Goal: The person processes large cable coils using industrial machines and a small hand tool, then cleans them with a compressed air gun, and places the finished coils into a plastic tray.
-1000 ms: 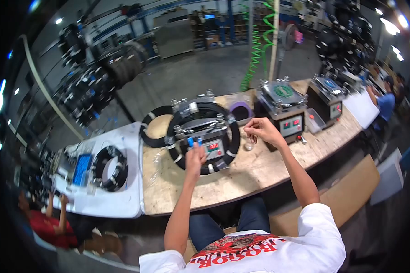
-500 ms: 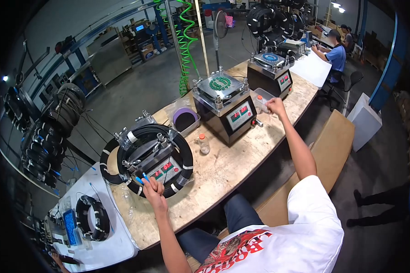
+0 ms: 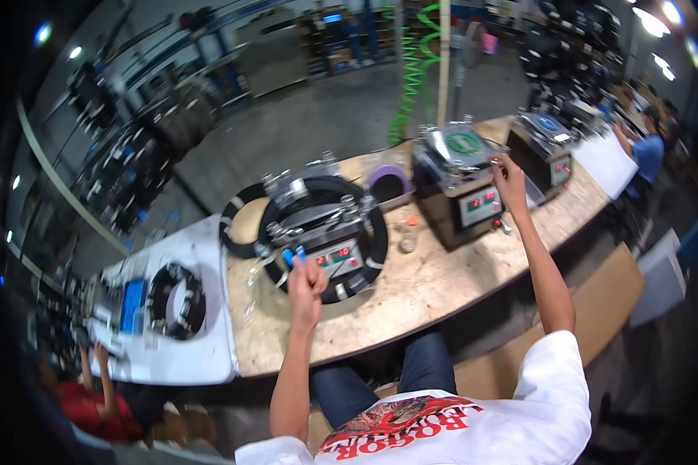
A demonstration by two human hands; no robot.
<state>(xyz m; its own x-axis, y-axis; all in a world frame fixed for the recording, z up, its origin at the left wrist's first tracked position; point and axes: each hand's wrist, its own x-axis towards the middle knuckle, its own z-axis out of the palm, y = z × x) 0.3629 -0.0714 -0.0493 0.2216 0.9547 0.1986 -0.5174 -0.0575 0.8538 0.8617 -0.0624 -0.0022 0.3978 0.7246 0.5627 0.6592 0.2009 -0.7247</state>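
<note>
My left hand (image 3: 306,288) is closed around the end of a black cable, with two blue tips (image 3: 293,256) sticking up above the fingers. Just behind it, a large coil of black cable (image 3: 376,240) with white tape bands rests over the left machine (image 3: 340,260), whose red digits show through the ring. My right hand (image 3: 509,184) is raised at the right corner of the middle machine (image 3: 442,209), fingers pinched together; whatever they hold is too small and blurred to make out. On that machine's top plate lies a ring of green pieces (image 3: 464,142).
A small bottle with an orange cap (image 3: 408,236) stands between the two machines. Behind it sits a tray with a purple ring (image 3: 392,183). A third machine (image 3: 549,151) is at the right. On the white table (image 3: 209,341) lies another coil (image 3: 177,301); people work at both sides.
My right hand has moved from the clear tray beside the middle machine to that machine's upper corner. My left hand still grips the blue-tipped cable end. The camera view has turned left.
</note>
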